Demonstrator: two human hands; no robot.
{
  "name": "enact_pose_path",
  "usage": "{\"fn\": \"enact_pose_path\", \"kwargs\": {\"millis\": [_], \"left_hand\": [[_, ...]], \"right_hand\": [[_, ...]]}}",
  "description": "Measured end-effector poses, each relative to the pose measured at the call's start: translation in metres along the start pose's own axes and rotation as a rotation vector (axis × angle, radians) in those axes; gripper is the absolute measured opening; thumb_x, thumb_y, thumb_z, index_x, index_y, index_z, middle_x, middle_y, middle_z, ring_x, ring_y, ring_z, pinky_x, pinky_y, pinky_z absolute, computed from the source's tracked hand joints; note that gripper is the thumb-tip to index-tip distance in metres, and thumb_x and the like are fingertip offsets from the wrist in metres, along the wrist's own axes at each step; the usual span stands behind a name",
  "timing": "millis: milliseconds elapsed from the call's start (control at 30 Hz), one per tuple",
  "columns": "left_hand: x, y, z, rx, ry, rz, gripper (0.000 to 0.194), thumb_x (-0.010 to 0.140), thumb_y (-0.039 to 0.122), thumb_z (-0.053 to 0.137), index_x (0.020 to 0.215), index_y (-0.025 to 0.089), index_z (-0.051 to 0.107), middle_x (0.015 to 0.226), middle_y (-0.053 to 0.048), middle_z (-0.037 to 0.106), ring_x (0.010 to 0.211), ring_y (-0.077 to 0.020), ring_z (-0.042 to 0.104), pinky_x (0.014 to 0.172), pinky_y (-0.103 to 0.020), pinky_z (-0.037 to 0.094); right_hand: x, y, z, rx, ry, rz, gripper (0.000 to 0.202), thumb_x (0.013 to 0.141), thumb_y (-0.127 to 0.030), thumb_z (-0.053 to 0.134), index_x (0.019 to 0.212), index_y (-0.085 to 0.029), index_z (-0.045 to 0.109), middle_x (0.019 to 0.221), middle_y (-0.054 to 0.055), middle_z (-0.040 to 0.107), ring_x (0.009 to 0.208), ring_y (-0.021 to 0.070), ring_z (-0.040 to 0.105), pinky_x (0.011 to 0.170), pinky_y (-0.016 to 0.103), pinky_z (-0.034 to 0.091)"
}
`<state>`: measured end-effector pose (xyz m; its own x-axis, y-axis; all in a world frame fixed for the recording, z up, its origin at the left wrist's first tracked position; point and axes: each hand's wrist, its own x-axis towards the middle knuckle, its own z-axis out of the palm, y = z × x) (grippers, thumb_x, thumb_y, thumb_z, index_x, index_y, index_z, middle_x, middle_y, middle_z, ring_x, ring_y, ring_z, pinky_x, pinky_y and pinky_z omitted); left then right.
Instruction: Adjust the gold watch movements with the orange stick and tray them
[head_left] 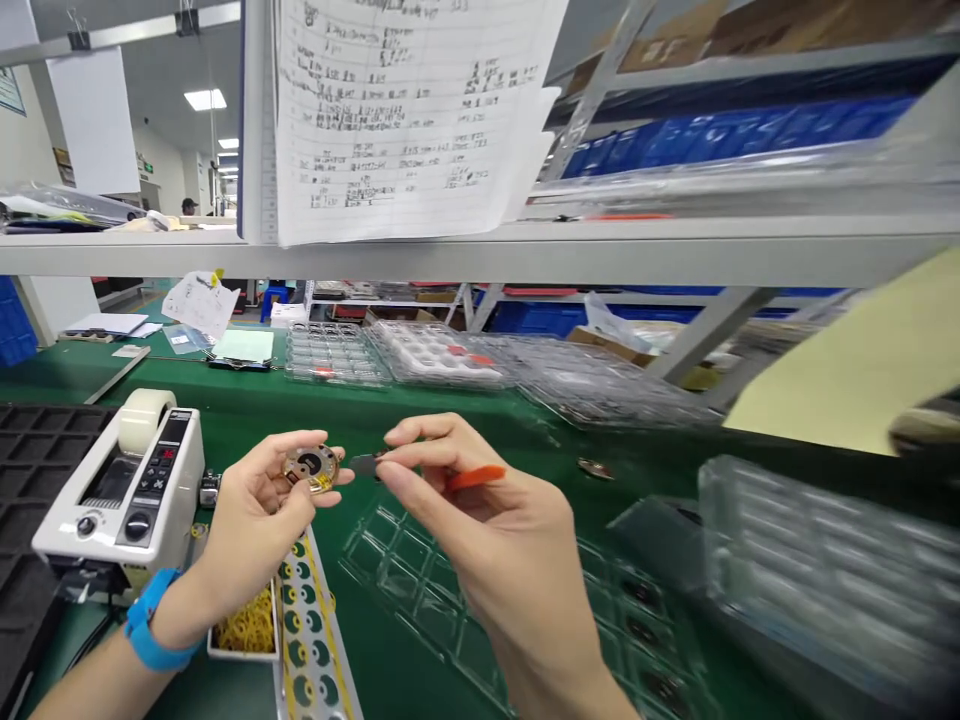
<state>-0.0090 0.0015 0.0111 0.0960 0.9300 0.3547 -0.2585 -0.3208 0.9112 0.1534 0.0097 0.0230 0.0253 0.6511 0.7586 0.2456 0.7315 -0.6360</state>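
My left hand (262,500), with a blue band on the wrist, grips a round gold-rimmed part like a watch case (312,468) by its edge. Its inner face, with a dark centre and yellow bits, points toward me. Close to its right side, my right hand (480,510) pinches a small dark flat piece (365,464) between thumb and fingers. An orange strip (477,477), like a tool handle, is tucked in the same hand; the rest of it is hidden. Whether the dark piece touches the round part, I cannot tell.
At left stands a white tape dispenser (127,490). Nearby are a box of yellow pieces (247,625) and a perforated strip (319,630). Clear trays (420,570) lie below my right hand; more are stacked right (825,570). A shelf edge (450,258) crosses above.
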Motion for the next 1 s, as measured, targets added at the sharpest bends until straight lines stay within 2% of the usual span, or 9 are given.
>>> {"fn": "enact_pose_path", "kwargs": {"millis": [167,333,467,633,800,1000], "left_hand": [[0.002,-0.001,-0.004,0.043,0.039,0.077,0.031,0.080,0.005,0.061,0.108,0.019,0.067,0.101,-0.003,0.077,0.087,-0.0162,0.075,0.078,-0.024,0.064],[0.003,-0.002,-0.001,0.087,0.054,0.100,0.035,0.077,-0.001,0.059,0.105,0.019,0.068,0.094,0.001,0.078,0.079,-0.0085,0.073,0.075,-0.013,0.060],[0.002,-0.003,0.001,0.106,0.059,0.105,0.037,0.075,-0.002,0.059,0.103,0.020,0.068,0.092,0.002,0.078,0.078,-0.0064,0.072,0.074,-0.010,0.058],[0.003,-0.004,0.002,0.130,0.073,0.101,0.036,0.075,-0.001,0.058,0.104,0.019,0.067,0.096,0.001,0.077,0.083,-0.0081,0.072,0.075,-0.011,0.059],[0.003,-0.005,0.004,0.137,0.077,0.085,0.034,0.075,0.002,0.060,0.105,0.017,0.066,0.096,-0.002,0.077,0.081,-0.0105,0.073,0.077,-0.016,0.060],[0.002,-0.005,0.005,0.135,0.082,0.045,0.035,0.076,0.003,0.059,0.107,0.018,0.065,0.095,-0.002,0.077,0.083,-0.0114,0.072,0.078,-0.017,0.060]], "right_hand": [[0.004,0.000,0.022,0.151,-0.073,0.050,0.012,0.080,-0.019,0.068,0.069,-0.024,0.070,0.086,0.003,0.064,0.075,0.0141,0.062,0.056,0.020,0.048],[0.003,0.005,0.027,0.156,-0.105,0.102,0.012,0.080,-0.020,0.068,0.069,-0.023,0.070,0.086,0.004,0.064,0.078,0.0150,0.063,0.060,0.021,0.050],[0.002,0.006,0.027,0.153,-0.096,0.120,0.013,0.080,-0.020,0.067,0.068,-0.022,0.070,0.084,0.004,0.063,0.074,0.0142,0.062,0.059,0.022,0.052],[0.001,0.007,0.028,0.152,-0.096,0.136,0.013,0.081,-0.019,0.067,0.068,-0.021,0.070,0.084,0.003,0.064,0.072,0.0137,0.062,0.057,0.021,0.052],[-0.001,0.009,0.031,0.094,-0.060,0.101,0.013,0.081,-0.018,0.066,0.069,-0.021,0.068,0.082,0.003,0.063,0.071,0.0143,0.062,0.062,0.025,0.055],[-0.007,0.011,0.038,-0.051,0.013,-0.015,0.013,0.083,-0.014,0.064,0.073,-0.021,0.064,0.084,0.002,0.064,0.076,0.0153,0.062,0.065,0.028,0.053]]}}
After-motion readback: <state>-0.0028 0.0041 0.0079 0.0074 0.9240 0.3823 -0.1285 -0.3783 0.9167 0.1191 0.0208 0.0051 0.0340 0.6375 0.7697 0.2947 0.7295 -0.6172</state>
